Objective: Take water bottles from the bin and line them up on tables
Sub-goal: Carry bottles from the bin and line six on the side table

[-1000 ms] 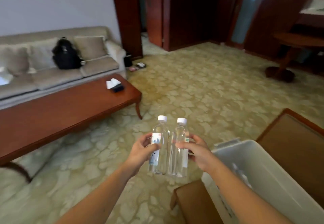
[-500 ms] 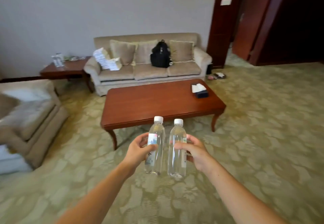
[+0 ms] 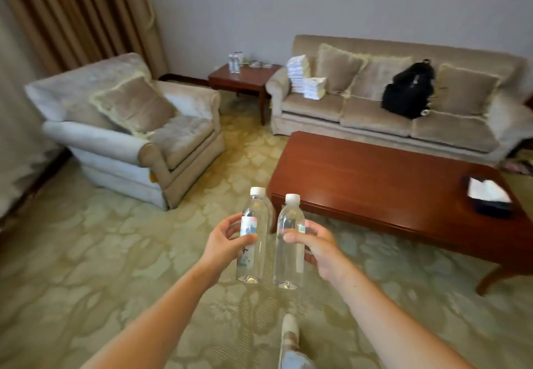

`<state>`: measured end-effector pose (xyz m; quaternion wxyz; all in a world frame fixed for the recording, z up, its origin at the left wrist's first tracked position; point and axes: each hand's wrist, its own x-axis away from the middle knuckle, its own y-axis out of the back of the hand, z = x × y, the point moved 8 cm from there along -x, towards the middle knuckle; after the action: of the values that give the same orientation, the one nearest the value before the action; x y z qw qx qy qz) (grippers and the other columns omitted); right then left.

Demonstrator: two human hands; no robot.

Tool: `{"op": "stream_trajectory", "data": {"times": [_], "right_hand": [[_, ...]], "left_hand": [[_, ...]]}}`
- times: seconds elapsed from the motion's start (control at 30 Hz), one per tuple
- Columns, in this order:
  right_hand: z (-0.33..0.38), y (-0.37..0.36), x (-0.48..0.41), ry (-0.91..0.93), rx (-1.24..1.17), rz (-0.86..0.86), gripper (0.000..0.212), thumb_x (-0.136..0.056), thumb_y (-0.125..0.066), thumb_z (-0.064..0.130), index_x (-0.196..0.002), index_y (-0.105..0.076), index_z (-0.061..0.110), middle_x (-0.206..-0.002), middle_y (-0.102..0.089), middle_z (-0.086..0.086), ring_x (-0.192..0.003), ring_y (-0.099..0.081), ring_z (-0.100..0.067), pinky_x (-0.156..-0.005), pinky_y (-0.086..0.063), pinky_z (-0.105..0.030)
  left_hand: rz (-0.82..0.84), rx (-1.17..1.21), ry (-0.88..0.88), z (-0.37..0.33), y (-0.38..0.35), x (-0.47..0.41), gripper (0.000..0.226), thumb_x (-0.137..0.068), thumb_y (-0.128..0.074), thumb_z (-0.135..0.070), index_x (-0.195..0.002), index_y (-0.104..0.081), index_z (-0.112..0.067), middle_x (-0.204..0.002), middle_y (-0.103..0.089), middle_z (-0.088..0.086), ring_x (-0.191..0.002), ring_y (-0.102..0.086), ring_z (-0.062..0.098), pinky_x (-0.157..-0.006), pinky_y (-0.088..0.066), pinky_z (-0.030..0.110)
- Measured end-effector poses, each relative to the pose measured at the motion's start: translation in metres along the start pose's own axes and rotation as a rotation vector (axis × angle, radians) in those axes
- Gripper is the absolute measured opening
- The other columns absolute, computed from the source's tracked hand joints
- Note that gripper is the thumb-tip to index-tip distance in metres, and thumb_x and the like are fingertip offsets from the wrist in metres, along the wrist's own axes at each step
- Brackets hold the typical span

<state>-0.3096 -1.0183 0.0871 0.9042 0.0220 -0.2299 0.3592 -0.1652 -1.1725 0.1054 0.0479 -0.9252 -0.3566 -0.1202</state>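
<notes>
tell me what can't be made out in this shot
Head view only:
- side table bottles: too small to count.
- right bottle label: mostly behind the right hand.
- coffee table: right end cut off by the frame edge.
- bin: outside the frame.

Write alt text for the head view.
The left hand holds the left bottle, the right hand the right bottle, both upright over patterned carpet. A coffee table, sofa and armchair stand ahead.

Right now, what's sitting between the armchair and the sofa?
A small side table with bottles on it stands in the corner between the armchair and the sofa, as the head view shows.
</notes>
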Motion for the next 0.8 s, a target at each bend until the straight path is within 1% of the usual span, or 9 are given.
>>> {"op": "stream_trajectory", "data": {"times": [0.1,0.17,0.2,0.3,0.4,0.53,0.63,0.73,0.8], "right_hand": [[0.016,-0.027,-0.076,-0.015,0.038,0.078,0.106,-0.026,-0.097,0.037,-0.125,-0.063,0.022,-0.114,-0.074,0.001,-0.110,-0.067,-0.017,-0.105,-0.049,-0.046],[0.035,-0.042,-0.125,-0.023,0.049,0.123,0.117,-0.020,-0.097,0.043,-0.129,-0.060,0.023,-0.122,-0.071,0.000,-0.113,-0.066,-0.017,-0.105,-0.048,-0.047],[0.049,-0.050,-0.146,-0.018,0.061,0.151,0.112,-0.022,-0.097,0.041,-0.127,-0.061,0.022,-0.121,-0.071,-0.001,-0.114,-0.066,-0.018,-0.105,-0.048,-0.046],[0.097,-0.072,-0.200,0.004,0.094,0.226,0.080,-0.035,-0.093,0.029,-0.108,-0.061,0.019,-0.113,-0.074,-0.002,-0.110,-0.067,-0.018,-0.102,-0.048,-0.040],[0.132,-0.090,-0.257,0.014,0.097,0.274,0.098,-0.033,-0.094,0.035,-0.120,-0.050,0.028,-0.116,-0.073,-0.002,-0.113,-0.065,-0.018,-0.105,-0.046,-0.043],[0.158,-0.116,-0.323,-0.018,0.092,0.333,0.079,-0.050,-0.094,0.025,-0.118,-0.055,0.027,-0.114,-0.073,-0.004,-0.111,-0.066,-0.019,-0.098,-0.048,-0.040],[0.171,-0.131,-0.376,-0.033,0.110,0.324,0.093,-0.042,-0.096,0.032,-0.127,-0.061,0.021,-0.114,-0.073,-0.003,-0.108,-0.067,-0.021,-0.087,-0.050,-0.035],[0.192,-0.151,-0.433,-0.019,0.123,0.329,0.069,-0.056,-0.092,0.020,-0.120,-0.066,0.020,-0.105,-0.075,-0.002,-0.102,-0.068,-0.019,-0.076,-0.048,-0.031],[0.212,-0.168,-0.474,0.003,0.140,0.335,0.059,-0.059,-0.090,0.014,-0.114,-0.069,0.021,-0.094,-0.077,0.003,-0.097,-0.069,-0.018,-0.073,-0.047,-0.028]], "left_hand": [[-0.079,-0.001,-0.004,-0.010,0.024,-0.050,0.059,-0.077,-0.078,-0.007,-0.128,-0.054,-0.023,-0.112,-0.069,-0.009,-0.090,-0.069,0.001,-0.064,-0.052,0.017],[-0.129,0.005,-0.015,-0.022,0.036,-0.088,0.060,-0.077,-0.079,-0.007,-0.129,-0.054,-0.022,-0.113,-0.069,-0.008,-0.092,-0.069,0.003,-0.065,-0.052,0.018],[-0.150,0.006,-0.020,-0.030,0.041,-0.108,0.060,-0.077,-0.079,-0.008,-0.130,-0.053,-0.022,-0.114,-0.069,-0.007,-0.093,-0.069,0.004,-0.064,-0.052,0.018],[-0.216,0.013,-0.039,-0.054,0.057,-0.163,0.060,-0.076,-0.080,-0.009,-0.130,-0.054,-0.022,-0.113,-0.070,-0.006,-0.092,-0.070,0.004,-0.062,-0.052,0.017],[-0.272,0.016,-0.042,-0.075,0.074,-0.209,0.063,-0.074,-0.082,-0.014,-0.130,-0.054,-0.025,-0.115,-0.069,-0.006,-0.099,-0.069,0.009,-0.071,-0.056,0.025],[-0.330,0.022,-0.040,-0.091,0.098,-0.264,0.061,-0.074,-0.083,-0.015,-0.125,-0.055,-0.029,-0.115,-0.067,-0.007,-0.099,-0.069,0.010,-0.074,-0.057,0.027],[-0.349,0.028,-0.031,-0.097,0.116,-0.313,0.059,-0.073,-0.084,-0.015,-0.123,-0.056,-0.029,-0.112,-0.069,-0.006,-0.095,-0.070,0.011,-0.076,-0.058,0.031],[-0.352,0.015,-0.022,-0.102,0.137,-0.372,0.058,-0.072,-0.085,-0.017,-0.122,-0.056,-0.028,-0.112,-0.070,-0.003,-0.094,-0.071,0.014,-0.080,-0.059,0.038],[-0.346,0.013,-0.026,-0.109,0.154,-0.419,0.059,-0.071,-0.085,-0.017,-0.122,-0.057,-0.027,-0.111,-0.070,-0.001,-0.093,-0.072,0.016,-0.081,-0.059,0.040]]}}
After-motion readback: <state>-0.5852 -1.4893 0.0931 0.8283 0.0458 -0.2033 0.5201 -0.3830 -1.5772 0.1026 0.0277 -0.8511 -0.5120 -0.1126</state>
